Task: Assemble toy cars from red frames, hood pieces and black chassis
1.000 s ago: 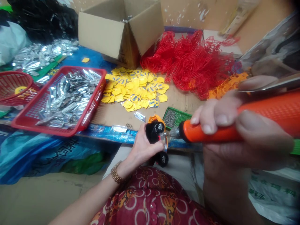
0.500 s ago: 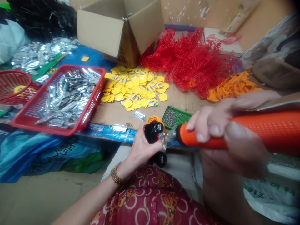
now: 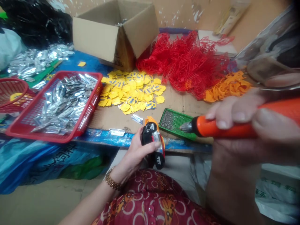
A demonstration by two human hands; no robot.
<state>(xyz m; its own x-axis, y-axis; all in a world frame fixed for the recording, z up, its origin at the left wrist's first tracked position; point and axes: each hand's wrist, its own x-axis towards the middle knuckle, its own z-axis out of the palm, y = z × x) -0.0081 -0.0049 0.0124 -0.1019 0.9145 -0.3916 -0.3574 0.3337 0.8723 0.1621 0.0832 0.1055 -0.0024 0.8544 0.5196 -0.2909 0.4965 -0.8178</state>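
Observation:
My left hand (image 3: 138,148) is closed round a toy car (image 3: 153,145) with black wheels and orange and silvery parts, held at the table's front edge. In my right hand (image 3: 236,118) lies an orange electric screwdriver (image 3: 225,126), gripped with the fingers wrapped over it. Its metal tip points left, over a green perforated tray (image 3: 185,123) of small metal screws (image 3: 170,120). A gap separates the tip from the toy car. Whether the tip touches the tray or a screw, I cannot tell. Two silvery strips (image 3: 137,119) lie on the table near my left hand.
A red basket (image 3: 99,89) with silvery pieces stands at the left. Behind the tray are yellow pieces (image 3: 133,89), a heap of red plastic frames (image 3: 187,65) and orange parts (image 3: 227,87). An open cardboard box (image 3: 96,39) stands at the back.
The screwdriver in my right hand has moved right, away from the toy car, to over the screw tray. My left hand still holds the car, now tilted more with its side showing.

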